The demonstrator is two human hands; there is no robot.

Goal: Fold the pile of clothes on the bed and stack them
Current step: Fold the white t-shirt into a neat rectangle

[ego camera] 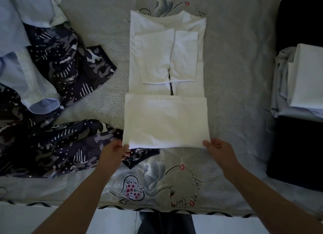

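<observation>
A view from above of a bed (236, 62) covered in a grey sheet printed with swans and hearts. In the middle lies a white shirt (167, 73), laid flat with both sleeves turned in across its back; its lower part is already doubled up toward the middle, forming a neat rectangular panel nearest the viewer. The left hand (114, 150) pinches the near left corner of that panel, thumb on top and fingers tucked beneath; the right hand (217, 148) holds the near right corner with its grip closed on the fabric in the same way. To the left sprawls the unfolded pile: a dark patterned garment (57, 146) and pale blue shirts (21, 46). On the right edge sits a stack of folded clothes (304, 80), light pieces resting on dark ones. The step under way appears to be the second fold upward. To do it well, both corners should probably rise together and level, travel toward the collar, and land square with the side edges, then be smoothed flat before going onto the stack.
</observation>
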